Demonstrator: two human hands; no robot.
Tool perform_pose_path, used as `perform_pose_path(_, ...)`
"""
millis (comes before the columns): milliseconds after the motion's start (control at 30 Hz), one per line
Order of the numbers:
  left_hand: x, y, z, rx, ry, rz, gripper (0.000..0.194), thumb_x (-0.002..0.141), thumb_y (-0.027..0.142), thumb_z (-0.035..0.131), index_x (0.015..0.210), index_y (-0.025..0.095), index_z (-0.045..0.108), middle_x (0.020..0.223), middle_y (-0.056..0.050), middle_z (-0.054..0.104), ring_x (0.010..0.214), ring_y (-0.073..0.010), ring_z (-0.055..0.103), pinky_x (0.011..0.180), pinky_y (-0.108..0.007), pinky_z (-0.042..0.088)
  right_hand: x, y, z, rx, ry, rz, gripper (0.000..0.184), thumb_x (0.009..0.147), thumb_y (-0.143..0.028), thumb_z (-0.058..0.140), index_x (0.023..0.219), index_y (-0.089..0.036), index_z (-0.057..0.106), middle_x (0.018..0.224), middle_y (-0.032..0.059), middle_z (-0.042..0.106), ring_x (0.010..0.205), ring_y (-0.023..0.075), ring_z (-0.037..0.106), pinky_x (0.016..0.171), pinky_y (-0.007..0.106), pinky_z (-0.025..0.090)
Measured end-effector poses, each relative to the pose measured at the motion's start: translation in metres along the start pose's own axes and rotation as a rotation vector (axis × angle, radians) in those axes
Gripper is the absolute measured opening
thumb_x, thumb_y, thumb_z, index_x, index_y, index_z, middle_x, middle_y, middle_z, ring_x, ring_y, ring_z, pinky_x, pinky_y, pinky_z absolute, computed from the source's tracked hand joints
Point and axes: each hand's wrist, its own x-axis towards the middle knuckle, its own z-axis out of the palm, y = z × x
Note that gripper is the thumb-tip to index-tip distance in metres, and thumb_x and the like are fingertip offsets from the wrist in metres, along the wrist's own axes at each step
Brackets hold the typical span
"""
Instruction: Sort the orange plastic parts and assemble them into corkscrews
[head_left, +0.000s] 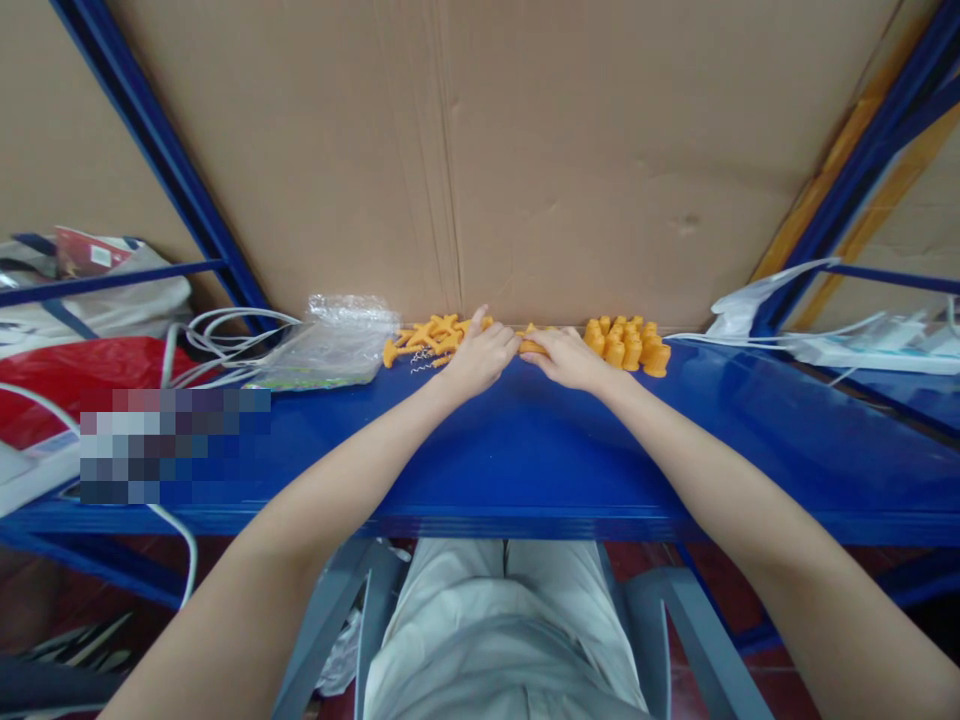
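Observation:
My right hand (574, 360) has its fingers wrapped round an orange plastic piece (533, 347), mostly covered by the fingers. Close against it is my left hand (484, 357), one finger sticking up and the others curled toward the same piece; what lies in them is hidden. Beyond and left of my left hand lies a loose pile of orange corkscrew parts (431, 332), T-shaped handles with metal spirals. To the right of my right hand, several orange bell-shaped pieces (631, 350) stand upright in tight rows.
The blue table (525, 450) ends at a cardboard wall (562, 150). Left of the pile lie a clear plastic bag (330, 350), white cables (217, 335) and a red bag (90, 375). At the right are a white power strip (870, 350) and blue frame posts (847, 190).

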Motion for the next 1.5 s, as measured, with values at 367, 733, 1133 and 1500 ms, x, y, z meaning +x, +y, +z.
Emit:
perform_pose_path(367,0.008,-0.006,-0.017,-0.089,-0.104,-0.061,0.029,0.090,0.010,0.041,0.103,0.015,0.067,0.096,-0.014,0.070,0.096,-0.0282,0.062,0.100,-0.049,0.035,0.003,-0.008,-0.008,-0.247,0.133,-0.109,0.030,0.102,-0.028,0.040,0.108,-0.013,0.064,0.100,0.0170,0.071,0.095,0.0293,0.058,0.080,0.037,0.028)
perform_pose_path(733,0.014,-0.015,-0.024,-0.399,-0.311,-0.148,0.027,0.095,0.027,0.046,0.077,0.016,0.063,0.083,-0.008,0.070,0.081,-0.0215,0.063,0.080,-0.035,0.040,0.002,-0.006,-0.005,-0.389,0.119,-0.245,0.031,0.103,-0.027,0.039,0.111,-0.012,0.064,0.096,0.0159,0.070,0.090,0.0273,0.055,0.078,0.036,0.026)
perform_pose_path(1133,0.008,-0.035,-0.013,-0.948,-0.547,-0.314,0.022,0.085,0.033,0.056,0.073,0.016,0.066,0.067,-0.002,0.062,0.064,-0.0142,0.055,0.064,-0.027,0.043,0.003,-0.006,0.002,-0.373,0.126,-0.346,0.030,0.102,-0.018,0.035,0.106,-0.017,0.065,0.096,0.0124,0.071,0.090,0.0237,0.054,0.091,0.042,0.028)
perform_pose_path(1500,0.007,-0.032,-0.019,-1.044,-0.566,-0.384,0.039,0.096,0.041,0.049,0.077,0.018,0.074,0.062,-0.005,0.063,0.062,-0.0155,0.059,0.066,-0.032,0.049,0.004,-0.010,0.003,-0.315,0.172,-0.379,0.034,0.099,-0.012,0.032,0.109,-0.018,0.064,0.103,0.0122,0.070,0.098,0.0240,0.055,0.099,0.050,0.028)
